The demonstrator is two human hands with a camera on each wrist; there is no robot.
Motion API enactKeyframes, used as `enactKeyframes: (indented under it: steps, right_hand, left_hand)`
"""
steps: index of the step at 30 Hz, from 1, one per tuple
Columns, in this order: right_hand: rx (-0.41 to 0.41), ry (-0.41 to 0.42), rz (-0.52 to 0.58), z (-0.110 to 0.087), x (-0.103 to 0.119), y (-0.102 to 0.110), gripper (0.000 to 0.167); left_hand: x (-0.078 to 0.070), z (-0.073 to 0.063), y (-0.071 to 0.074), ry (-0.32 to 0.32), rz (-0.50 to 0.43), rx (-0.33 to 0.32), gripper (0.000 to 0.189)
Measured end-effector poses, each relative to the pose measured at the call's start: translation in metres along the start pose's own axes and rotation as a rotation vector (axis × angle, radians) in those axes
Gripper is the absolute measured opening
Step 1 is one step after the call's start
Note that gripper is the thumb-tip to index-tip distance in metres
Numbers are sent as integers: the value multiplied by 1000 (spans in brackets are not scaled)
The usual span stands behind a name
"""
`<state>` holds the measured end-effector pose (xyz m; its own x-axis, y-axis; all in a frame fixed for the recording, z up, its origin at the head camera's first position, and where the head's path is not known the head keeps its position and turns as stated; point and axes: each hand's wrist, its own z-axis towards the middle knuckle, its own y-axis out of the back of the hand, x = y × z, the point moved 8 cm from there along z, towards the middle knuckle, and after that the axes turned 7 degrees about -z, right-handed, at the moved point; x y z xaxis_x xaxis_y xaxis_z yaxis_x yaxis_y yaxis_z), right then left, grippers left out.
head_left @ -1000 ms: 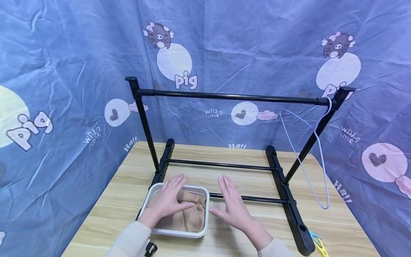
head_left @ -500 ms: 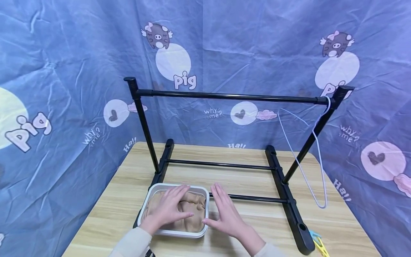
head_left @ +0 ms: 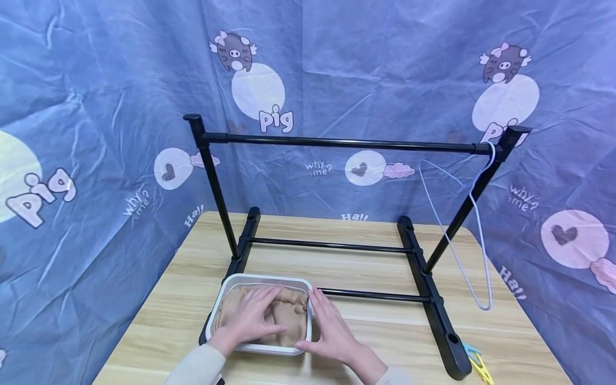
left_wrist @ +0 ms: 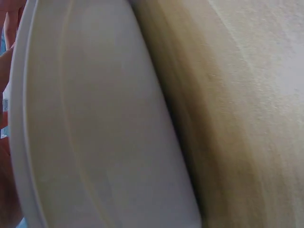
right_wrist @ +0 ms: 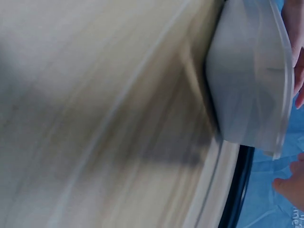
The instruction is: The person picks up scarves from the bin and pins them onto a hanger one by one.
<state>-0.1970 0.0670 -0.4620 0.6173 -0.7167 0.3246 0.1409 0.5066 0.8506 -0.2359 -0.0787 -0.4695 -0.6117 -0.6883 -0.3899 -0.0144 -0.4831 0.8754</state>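
A white plastic tub [head_left: 271, 351] stands on the table at the front, left of centre, holding a folded tan cloth [head_left: 292, 324]. My left hand [head_left: 251, 316] is over the cloth inside the tub's outline, fingers extended and thumb spread. At the tub's right rim is my right hand [head_left: 331, 331], its fingers straight along the outside and its thumb tip over the front right corner. The left wrist view is mostly the tub's side wall [left_wrist: 104, 114]. In the right wrist view the tub's wall [right_wrist: 247, 80] rises beside fingers at the edge.
A black garment rack [head_left: 337, 143] stands behind the tub, with one foot partly hidden by it. A pale hanger [head_left: 481, 230] hangs at the bar's right end. Yellow and blue clothespins [head_left: 479, 368] lie by the right foot [head_left: 449, 342]. A blue printed curtain [head_left: 337, 64] surrounds the table.
My right hand has moved left and toward me, from beside the tub to its right rim. The left hand has come slightly lower in view over the cloth. The tub stays put.
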Motion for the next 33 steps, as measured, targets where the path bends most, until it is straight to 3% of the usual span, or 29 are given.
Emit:
enactKeyframes:
  steps: [10,22,33]
  right_hand:
    - [93,-74,34,-10,-5,-22,102]
    - [95,-110,38,-13,-11,-28,101]
    - [108,-118,42,-13,-12,-29,101]
  left_hand:
    - [4,-7,-14,2,3,101,87]
    - [4,-6,-22,-60,27,141,84]
    - [-5,-1,-28,-106,55,199,76]
